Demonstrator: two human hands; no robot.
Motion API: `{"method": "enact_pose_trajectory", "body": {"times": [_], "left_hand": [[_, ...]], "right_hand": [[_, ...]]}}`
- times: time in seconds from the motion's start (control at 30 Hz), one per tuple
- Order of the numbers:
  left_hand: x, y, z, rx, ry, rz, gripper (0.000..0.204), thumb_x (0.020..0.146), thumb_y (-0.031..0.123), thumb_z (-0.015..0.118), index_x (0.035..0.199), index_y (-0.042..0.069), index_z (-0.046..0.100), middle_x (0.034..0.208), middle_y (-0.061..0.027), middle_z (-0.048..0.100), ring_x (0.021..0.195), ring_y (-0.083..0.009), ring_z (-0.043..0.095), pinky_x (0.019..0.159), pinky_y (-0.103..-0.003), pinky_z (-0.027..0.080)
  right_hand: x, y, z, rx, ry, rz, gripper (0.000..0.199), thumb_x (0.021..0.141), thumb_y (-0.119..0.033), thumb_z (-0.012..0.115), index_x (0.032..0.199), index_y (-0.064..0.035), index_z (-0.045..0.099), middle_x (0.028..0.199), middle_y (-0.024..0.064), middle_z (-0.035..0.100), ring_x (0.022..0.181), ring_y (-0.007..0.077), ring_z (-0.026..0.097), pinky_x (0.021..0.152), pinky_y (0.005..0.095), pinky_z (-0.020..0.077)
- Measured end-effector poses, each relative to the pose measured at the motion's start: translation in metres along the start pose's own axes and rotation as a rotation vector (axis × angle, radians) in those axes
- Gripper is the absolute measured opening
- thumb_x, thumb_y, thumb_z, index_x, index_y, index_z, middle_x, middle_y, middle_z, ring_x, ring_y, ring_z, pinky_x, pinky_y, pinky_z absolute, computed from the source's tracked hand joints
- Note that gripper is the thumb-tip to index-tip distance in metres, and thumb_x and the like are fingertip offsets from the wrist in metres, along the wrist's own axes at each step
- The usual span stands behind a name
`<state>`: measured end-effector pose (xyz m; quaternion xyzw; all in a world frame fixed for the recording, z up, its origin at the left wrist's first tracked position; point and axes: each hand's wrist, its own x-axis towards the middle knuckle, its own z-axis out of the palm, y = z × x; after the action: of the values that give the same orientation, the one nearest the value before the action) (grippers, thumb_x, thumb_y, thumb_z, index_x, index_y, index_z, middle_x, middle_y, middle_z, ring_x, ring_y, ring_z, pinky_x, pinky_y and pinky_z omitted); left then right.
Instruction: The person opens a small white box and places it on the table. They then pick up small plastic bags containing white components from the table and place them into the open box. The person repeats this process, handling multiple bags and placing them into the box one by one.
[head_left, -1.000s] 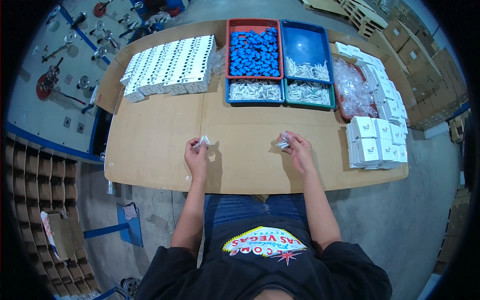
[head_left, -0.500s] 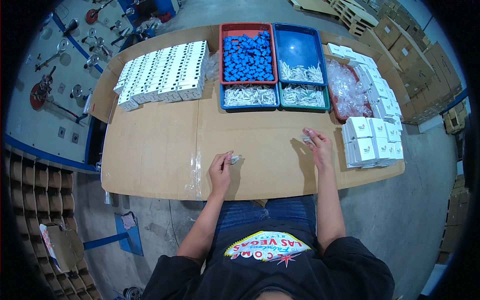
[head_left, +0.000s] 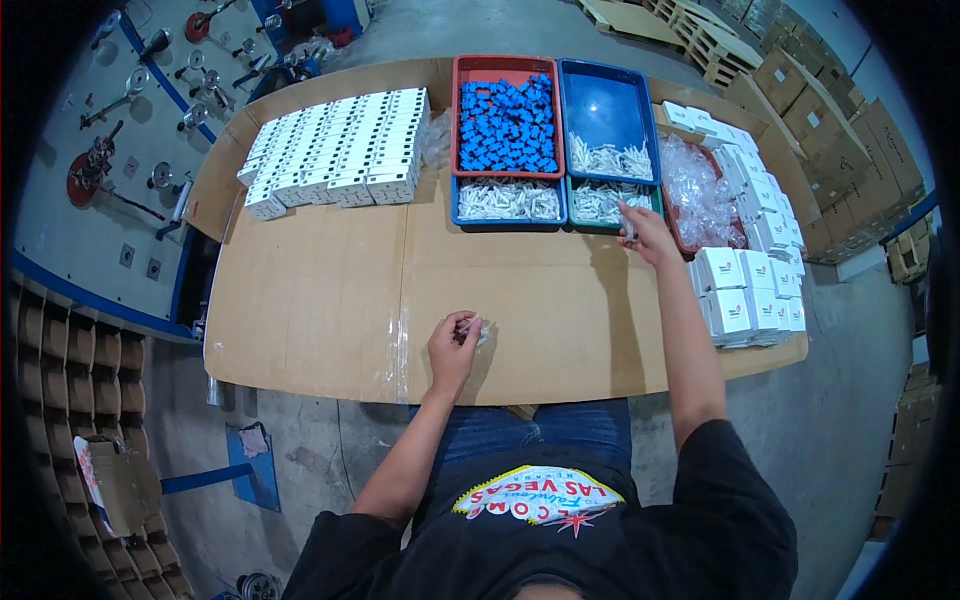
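The cardboard (head_left: 300, 300) is topped by the green tray (head_left: 592, 227), its edge overlapped by the right hand (head_left: 650, 238). By the left hand (head_left: 452, 354), a clear packet (head_left: 484, 333) is pinched; by the right, seemingly a pale piece (head_left: 629, 234). Light pressure is advised.

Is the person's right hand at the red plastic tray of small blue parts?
No, the bare right hand is by the front edge of the green plastic tray of slender white pieces.

Grey flr (head_left: 830, 340), wood pallets (head_left: 690, 38) bk rt, brown ctns (head_left: 875, 160) stacked nearby
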<state>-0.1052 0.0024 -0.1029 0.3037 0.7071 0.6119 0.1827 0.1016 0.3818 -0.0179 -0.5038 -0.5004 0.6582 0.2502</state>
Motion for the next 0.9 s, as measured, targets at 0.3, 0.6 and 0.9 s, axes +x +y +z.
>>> {"method": "enact_pose_trajectory", "body": {"times": [0.3,0.6,0.9], "left_hand": [[0.001,-0.008,0.0,0.053,0.013,0.056,0.014,0.095,0.009,0.074,0.104,-0.002,0.07,0.088,-0.0053,0.07,0.079,-0.0089,0.065,0.071,-0.025,0.054],[0.002,-0.001,0.0,0.103,0.007,0.095,0.015,0.09,0.016,0.077,0.093,0.002,0.073,0.082,-0.0078,0.067,0.073,-0.0169,0.064,0.064,-0.03,0.051],[0.003,0.007,-0.002,0.14,-0.048,0.159,0.012,0.091,0.009,0.076,0.095,-0.001,0.072,0.083,-0.0064,0.066,0.073,-0.0119,0.062,0.064,-0.027,0.05]], "right_hand": [[0.073,-0.064,0.013,-0.696,-0.162,-0.026,0.028,0.083,0.003,0.068,0.111,0.0065,0.061,0.093,0.0132,0.068,0.077,0.0234,0.072,0.062,0.0338,0.0617],[0.077,-0.089,0.022,-1.001,-0.13,-0.141,0.012,0.084,0.001,0.072,0.094,0.007,0.072,0.087,0.0163,0.074,0.075,0.025,0.075,0.057,0.0389,0.0634],[0.079,-0.08,0.007,-1.039,-0.061,-0.259,0.024,0.089,-0.003,0.058,0.105,0.0037,0.075,0.091,0.017,0.074,0.07,0.0222,0.072,0.055,0.0376,0.06]]}}
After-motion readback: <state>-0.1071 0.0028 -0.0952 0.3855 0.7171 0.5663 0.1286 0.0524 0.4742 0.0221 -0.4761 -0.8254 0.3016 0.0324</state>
